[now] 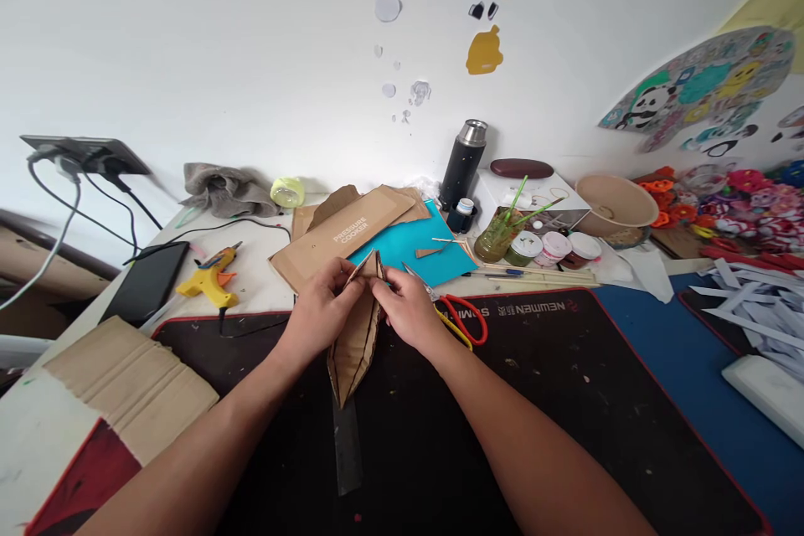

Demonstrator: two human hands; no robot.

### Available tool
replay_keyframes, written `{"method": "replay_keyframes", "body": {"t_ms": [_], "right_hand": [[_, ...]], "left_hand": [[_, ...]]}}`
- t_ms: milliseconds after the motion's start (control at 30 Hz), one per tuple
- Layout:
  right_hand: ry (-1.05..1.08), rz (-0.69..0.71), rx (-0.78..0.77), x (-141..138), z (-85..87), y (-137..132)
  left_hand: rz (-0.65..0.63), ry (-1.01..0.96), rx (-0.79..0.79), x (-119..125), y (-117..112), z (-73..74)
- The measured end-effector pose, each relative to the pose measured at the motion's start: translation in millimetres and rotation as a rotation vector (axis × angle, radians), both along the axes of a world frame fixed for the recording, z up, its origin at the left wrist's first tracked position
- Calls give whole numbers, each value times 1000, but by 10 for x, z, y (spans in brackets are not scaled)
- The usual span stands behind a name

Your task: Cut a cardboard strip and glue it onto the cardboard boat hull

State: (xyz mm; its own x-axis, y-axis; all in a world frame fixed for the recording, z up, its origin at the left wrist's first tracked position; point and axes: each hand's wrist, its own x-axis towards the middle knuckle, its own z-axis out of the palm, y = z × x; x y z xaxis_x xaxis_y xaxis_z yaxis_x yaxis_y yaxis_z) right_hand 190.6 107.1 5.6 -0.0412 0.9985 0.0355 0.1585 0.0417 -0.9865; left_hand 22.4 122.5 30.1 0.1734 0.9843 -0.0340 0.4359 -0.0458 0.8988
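Note:
Both hands grip a folded cardboard piece [355,343], boat-like in shape, with dark lines along its edges and a pointed end toward me. My left hand [323,301] pinches its upper left side, and my right hand [405,306] pinches the upper right side; their thumbs come close together near the top. Under the near point, a dark flat strip [348,452] like a ruler lies on the black mat [533,402]. Scissors [461,320] with red and yellow handles rest just right of my right hand, their blades partly hidden.
At left are a yellow glue gun [213,278] and a corrugated cardboard sheet [135,381]. Behind my hands lie printed cardboard [345,230] and a blue sheet [440,255]. A black flask [463,163], paint jars [554,247] and a brush jar [496,243] stand at back right.

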Motion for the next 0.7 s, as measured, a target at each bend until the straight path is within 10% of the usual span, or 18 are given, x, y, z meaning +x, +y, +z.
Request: {"method": "replay_keyframes", "body": {"t_ms": [700], "right_hand": [[7,-1,-22,-56,2,-29]], "left_hand": [[-24,-52,14,-19,-3,25]]}}
